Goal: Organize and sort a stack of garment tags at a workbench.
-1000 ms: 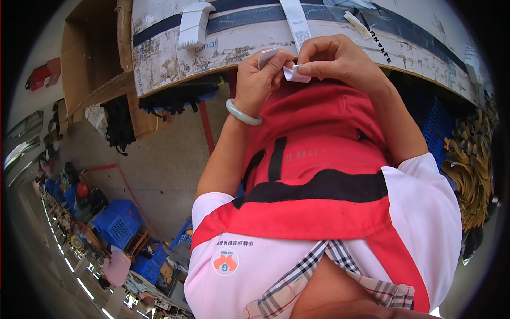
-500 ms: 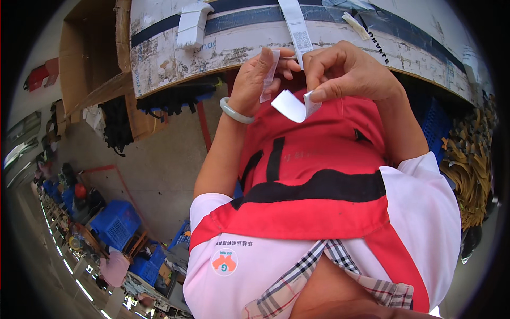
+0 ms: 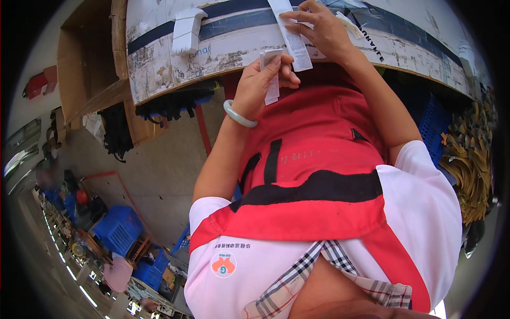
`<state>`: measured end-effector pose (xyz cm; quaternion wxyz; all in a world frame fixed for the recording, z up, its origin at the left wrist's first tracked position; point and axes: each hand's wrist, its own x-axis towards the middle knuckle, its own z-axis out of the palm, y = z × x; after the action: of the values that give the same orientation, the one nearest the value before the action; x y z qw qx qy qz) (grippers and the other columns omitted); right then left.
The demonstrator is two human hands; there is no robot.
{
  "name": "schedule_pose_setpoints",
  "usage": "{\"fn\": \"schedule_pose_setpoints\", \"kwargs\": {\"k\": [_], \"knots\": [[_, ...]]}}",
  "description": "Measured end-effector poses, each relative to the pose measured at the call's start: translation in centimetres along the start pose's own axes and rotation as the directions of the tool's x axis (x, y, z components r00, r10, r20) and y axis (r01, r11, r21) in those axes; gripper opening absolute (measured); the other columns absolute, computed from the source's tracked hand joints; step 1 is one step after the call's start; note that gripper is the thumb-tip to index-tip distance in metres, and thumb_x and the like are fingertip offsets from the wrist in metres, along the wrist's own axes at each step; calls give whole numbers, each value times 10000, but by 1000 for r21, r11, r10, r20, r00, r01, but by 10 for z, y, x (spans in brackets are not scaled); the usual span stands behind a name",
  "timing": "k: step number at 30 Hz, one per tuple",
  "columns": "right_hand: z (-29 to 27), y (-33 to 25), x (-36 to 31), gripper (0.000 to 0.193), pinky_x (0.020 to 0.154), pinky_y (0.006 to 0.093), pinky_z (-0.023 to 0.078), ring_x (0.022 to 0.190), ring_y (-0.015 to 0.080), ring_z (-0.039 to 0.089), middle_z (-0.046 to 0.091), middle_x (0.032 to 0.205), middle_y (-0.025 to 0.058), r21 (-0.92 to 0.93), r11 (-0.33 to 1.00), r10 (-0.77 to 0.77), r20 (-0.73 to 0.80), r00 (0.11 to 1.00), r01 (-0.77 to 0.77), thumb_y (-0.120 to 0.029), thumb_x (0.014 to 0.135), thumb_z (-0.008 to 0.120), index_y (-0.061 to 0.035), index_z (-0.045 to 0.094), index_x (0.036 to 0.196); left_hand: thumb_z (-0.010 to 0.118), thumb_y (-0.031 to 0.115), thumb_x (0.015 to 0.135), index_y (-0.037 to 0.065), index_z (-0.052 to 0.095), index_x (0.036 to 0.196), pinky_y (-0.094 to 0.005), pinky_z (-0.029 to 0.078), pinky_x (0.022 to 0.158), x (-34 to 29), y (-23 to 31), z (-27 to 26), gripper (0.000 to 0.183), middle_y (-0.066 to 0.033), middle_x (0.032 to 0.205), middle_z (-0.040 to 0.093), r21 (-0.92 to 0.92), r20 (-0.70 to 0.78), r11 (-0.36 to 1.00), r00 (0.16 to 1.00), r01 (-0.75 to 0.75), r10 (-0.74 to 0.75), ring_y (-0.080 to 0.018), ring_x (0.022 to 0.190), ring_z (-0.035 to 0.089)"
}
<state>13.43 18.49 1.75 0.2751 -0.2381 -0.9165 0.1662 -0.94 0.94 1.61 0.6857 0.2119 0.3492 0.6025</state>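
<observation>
My left hand (image 3: 254, 82) is closed on a few folded white labels (image 3: 272, 89), thumb on one side and fingers curled behind. The labels hang upright near the table's front edge. A long strip of printed white labels (image 3: 298, 52) lies across the table, its near end hanging just past the edge. My right hand (image 3: 328, 34) reaches over this strip with the fingers apart, fingertips resting on it. To the left on the table stands a stack of folded white labels (image 3: 187, 33).
The table top is worn white cardboard (image 3: 154, 69) with dark tape stripes. A small cream-coloured bundle (image 3: 350, 25) lies right of my right hand. Black straps (image 3: 170, 103) hang below the table edge. Brown strap pieces (image 3: 467, 159) and a blue crate (image 3: 431, 125) are at right.
My right hand has left the folded label near my body and moved up onto the strip. The folded label is now in my left hand with the others.
</observation>
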Motion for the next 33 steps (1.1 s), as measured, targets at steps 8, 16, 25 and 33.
{"fn": "schedule_pose_setpoints", "kwargs": {"k": [8,16,25,33], "knots": [[-1,-16,-2,134,665,321,487,775,213,600,594,923,78,358,908,208,61,976,-216,-143,837,758,-85,752,958,723,165,910,16,708,951,-180,327,468,9,6,-2,155,47,674,573,457,-256,859,891,-232,376,-14,546,449],[9,-4,6,118,646,297,473,737,186,577,587,914,64,439,853,289,50,956,-281,-121,833,766,-76,758,941,739,137,893,13,713,957,-175,329,472,15,1,0,142,57,682,578,422,-250,886,914,-195,320,-6,549,449],[-17,-36,-9,178,714,230,470,810,85,560,600,944,11,635,740,139,176,974,-221,-143,921,679,-27,687,1056,731,87,889,44,726,1040,-190,485,668,26,16,-5,158,-14,917,692,844,159,204,595,-496,788,-73,830,616],[-36,-57,-7,172,653,197,505,719,56,588,629,835,-7,655,609,239,387,891,-448,-183,934,676,-31,690,1013,724,91,888,-9,717,981,-228,490,691,4,15,6,136,-31,861,694,644,-110,678,834,-354,540,-80,771,607]]}}
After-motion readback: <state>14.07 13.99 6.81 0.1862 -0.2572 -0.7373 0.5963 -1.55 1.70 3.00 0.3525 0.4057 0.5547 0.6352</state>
